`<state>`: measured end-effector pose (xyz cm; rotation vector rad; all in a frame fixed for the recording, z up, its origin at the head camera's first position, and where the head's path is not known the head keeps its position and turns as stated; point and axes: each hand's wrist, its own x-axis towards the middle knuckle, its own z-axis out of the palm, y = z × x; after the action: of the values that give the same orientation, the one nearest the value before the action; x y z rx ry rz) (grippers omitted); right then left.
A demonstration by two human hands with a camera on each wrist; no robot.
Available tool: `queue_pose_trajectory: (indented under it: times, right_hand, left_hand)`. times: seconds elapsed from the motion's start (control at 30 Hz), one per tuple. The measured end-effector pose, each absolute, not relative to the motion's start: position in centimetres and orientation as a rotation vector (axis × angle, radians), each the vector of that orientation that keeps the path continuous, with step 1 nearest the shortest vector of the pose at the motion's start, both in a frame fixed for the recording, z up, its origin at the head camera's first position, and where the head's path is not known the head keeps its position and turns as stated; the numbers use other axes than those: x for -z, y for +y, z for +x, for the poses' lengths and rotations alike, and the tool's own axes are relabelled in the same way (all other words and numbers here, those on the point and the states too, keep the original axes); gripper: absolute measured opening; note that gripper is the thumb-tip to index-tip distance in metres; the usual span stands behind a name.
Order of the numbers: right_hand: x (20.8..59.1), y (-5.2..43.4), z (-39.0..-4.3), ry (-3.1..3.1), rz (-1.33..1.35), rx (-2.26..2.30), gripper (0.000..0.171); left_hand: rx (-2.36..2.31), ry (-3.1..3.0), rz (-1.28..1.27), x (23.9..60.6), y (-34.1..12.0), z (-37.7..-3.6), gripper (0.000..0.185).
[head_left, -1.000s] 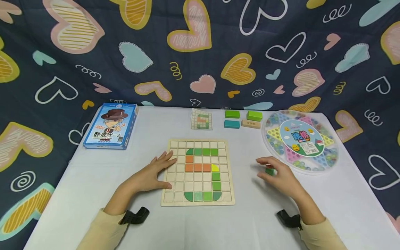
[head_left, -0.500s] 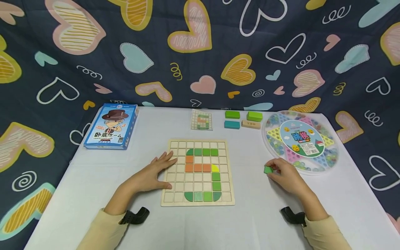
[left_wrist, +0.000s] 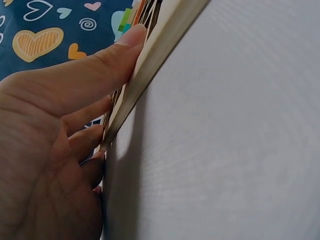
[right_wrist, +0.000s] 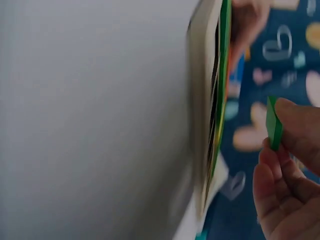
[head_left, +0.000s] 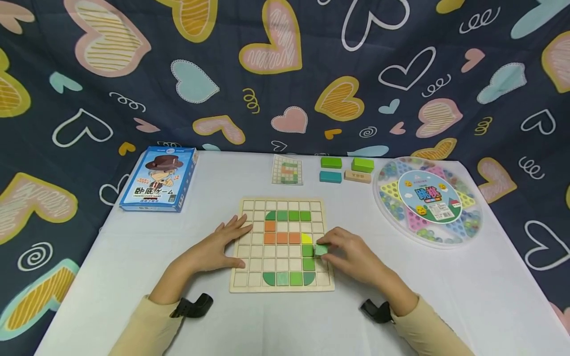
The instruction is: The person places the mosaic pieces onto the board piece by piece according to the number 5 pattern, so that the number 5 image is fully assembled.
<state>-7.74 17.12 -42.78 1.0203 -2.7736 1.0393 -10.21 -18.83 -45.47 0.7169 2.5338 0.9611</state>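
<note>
A wooden grid board (head_left: 254,252) lies in the middle of the table, with green, orange and yellow tiles set in some of its squares. My left hand (head_left: 213,247) rests on the board's left edge, fingers spread; the left wrist view shows the thumb (left_wrist: 112,62) on its rim. Between thumb and fingers my right hand (head_left: 354,252) pinches a green tile (head_left: 320,250), held over the board's right side beside the column of green tiles (head_left: 308,264). In the right wrist view that tile (right_wrist: 273,125) is apart from the board's surface.
Behind the board lies a small pattern card (head_left: 287,170). Green blocks (head_left: 362,165), a teal block (head_left: 330,176) and a wooden block (head_left: 357,176) sit to its right. A round marble game case (head_left: 429,202) is at right, a blue game box (head_left: 158,179) at left.
My right hand has closed on the green tile near the round case, lifted it, and carried it left to over the board. The left hand has stayed in place.
</note>
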Motion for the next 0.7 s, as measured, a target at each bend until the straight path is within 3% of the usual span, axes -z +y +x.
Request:
queue_pose_trajectory:
  times: [0.37,0.7]
  right_hand:
    - [42.6,8.3,-8.0,-2.948,1.369,-0.764,0.025]
    - [43.0,6.0,-8.8,-3.015,1.416,-0.668,0.025]
  left_hand:
    - [-0.940,2.532,0.709,45.4,-18.8,-10.3,0.092]
    - [-0.941,2.524,0.710,45.3,-18.7,-10.3,0.092]
